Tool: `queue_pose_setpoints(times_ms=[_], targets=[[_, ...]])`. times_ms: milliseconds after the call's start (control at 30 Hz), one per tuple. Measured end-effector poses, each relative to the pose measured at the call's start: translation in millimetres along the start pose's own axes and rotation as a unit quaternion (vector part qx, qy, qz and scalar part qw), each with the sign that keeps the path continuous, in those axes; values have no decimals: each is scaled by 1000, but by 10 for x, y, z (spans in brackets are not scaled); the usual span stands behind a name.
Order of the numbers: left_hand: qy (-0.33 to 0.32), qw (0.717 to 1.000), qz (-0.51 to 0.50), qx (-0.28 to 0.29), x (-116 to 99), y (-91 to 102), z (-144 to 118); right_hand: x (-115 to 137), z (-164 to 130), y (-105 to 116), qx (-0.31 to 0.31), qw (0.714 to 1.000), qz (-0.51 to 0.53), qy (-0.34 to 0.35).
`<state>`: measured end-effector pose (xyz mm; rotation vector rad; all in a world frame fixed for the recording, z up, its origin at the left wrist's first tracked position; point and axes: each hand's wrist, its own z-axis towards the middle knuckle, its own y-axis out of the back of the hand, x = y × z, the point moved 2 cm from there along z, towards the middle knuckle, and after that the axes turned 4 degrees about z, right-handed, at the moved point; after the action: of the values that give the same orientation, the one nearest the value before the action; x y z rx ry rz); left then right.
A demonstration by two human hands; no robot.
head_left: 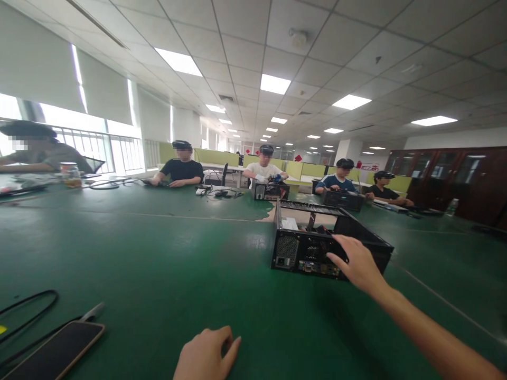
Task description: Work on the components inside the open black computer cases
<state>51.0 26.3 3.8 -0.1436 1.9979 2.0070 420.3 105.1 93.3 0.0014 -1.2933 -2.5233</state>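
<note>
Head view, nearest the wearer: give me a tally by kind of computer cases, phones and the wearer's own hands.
Computer case at the right hand: 1
Phone: 1
Wearer's hands, that one and the left hand: 2
Total: 4

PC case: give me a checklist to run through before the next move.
1. Case resting on the table: ok.
2. Upward side open: ok, the insides show.
3. Power socket unplugged: ok, no plug shows in it.
4. Right hand touching the case: cannot tell; it is at the near edge, but contact is unclear.
5. Left hand free: ok, nothing shows in it.
6. Phone away from the case: ok, it lies apart at lower left.
</note>
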Motion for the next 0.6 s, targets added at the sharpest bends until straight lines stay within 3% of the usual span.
queue_pose_setpoints(times_ms=[100,200,333,467,533,600], targets=[[11,1000,1,-2,53,14,-1,-159,570,-293,47,998,-44,-6],[7,1000,-8,2,62,18,5,-199,682,-497,21,998,-48,-46],[16,1000,-15,-4,10,55,-2,-112,476,-514,-18,998,-29,-45],[-2,998,-41,-56,-51,181,-32,141,87,-311,-83,996,6,-29],[-22,992,-53,-110,-115,375,-44,359,-180,-167,-91,995,20,-18],[-44,983,-62,-167,-260,704,-41,648,-504,-8,-90,996,25,-6]])
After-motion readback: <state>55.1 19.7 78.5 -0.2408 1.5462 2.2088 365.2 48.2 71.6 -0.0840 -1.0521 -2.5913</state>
